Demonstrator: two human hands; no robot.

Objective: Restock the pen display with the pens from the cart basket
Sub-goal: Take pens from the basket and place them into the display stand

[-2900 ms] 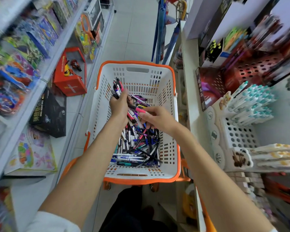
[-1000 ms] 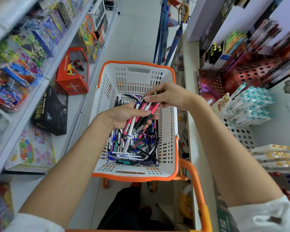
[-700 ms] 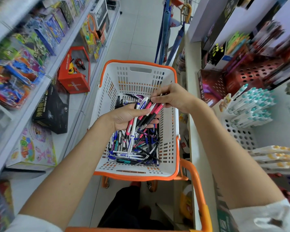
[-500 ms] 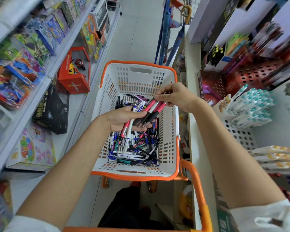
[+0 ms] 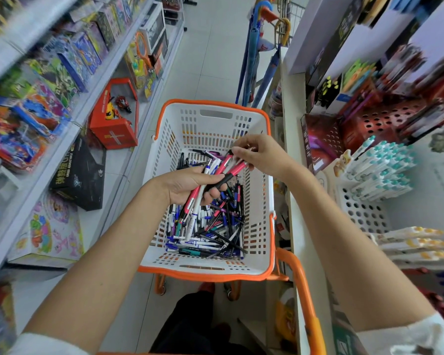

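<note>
Left of the basket [image 5: 259,226] there's a toy shelf [image 5: 39,103], pretty blurry, with a red box [image 5: 113,126] and a black box [image 5: 81,175] on the lower ledge next to it. Over the middle of the basket, the left hand [image 5: 187,183] has its fingers curled tight round a bundle of pens [image 5: 225,163], mostly pink and white, with the tips pointing down at the basket's near end. The loose pens [image 5: 210,234] are heaped on the basket floor underneath. Just inside the basket's right wall, the right hand [image 5: 263,155] pinches the top ends of that same bundle, thumb and fingertips clamped together. Right of the basket is the white pen display [image 5: 362,213], with teal-capped pens [image 5: 385,165] stuck in its upper rows.
</note>
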